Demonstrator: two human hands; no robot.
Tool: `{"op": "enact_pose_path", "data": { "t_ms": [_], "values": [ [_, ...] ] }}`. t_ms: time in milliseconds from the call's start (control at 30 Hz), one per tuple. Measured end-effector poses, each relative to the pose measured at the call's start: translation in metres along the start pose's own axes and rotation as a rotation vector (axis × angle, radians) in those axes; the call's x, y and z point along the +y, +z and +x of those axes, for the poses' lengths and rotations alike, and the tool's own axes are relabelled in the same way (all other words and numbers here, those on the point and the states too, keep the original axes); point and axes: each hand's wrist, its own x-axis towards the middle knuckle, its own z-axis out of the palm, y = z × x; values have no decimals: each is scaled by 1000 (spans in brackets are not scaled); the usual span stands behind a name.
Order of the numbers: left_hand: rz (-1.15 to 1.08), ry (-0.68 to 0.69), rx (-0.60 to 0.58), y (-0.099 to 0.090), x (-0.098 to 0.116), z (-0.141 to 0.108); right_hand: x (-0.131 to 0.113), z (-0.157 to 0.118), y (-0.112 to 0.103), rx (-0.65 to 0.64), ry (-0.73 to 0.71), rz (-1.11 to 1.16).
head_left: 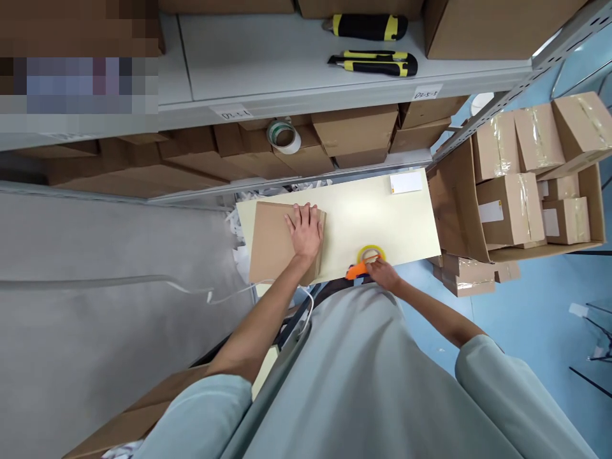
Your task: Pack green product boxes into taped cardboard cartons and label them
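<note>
My left hand (306, 233) lies with its fingers stretched out on top of a brown cardboard box (272, 239) at the left end of a cream-coloured board (354, 217). By the board's front edge, close to my body, my right hand (382, 274) is closed round an orange tape dispenser (356, 271) loaded with a yellow roll of tape. A gap of bare board separates the dispenser from the box. Towards the board's back right corner rests a white stack of labels (406, 183). My right fingers are partly hidden behind the dispenser.
Two yellow-and-black box cutters (370, 27) lie on the grey shelf (258, 57) ahead. Below it, a tape roll (284, 136) sits on cardboard boxes (356, 131). At right stands a large open carton (454, 197) of taped boxes. A white cable (310, 312) hangs near my left arm.
</note>
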Motion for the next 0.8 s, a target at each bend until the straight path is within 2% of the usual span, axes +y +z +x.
{"op": "enact_pose_path", "data": {
  "t_ms": [167, 267, 367, 533, 700, 800],
  "values": [
    [-54, 35, 39, 2, -2, 1, 72, -70, -11, -53, 212, -38],
    [-59, 65, 26, 2, 0, -4, 97, -82, -19, -60, 265, -66],
    [-21, 119, -27, 2, 3, -18, 105, -58, -27, -43, 238, -88],
    [29, 253, -134, 6, 0, -55, 106, 13, -44, -10, 93, -107],
    [-6, 424, -292, 12, 1, -94, 97, 72, -56, 1, -63, -110],
    [-51, 452, -297, 11, 6, -106, 88, 93, -58, 1, -113, -119]
  ]
}}
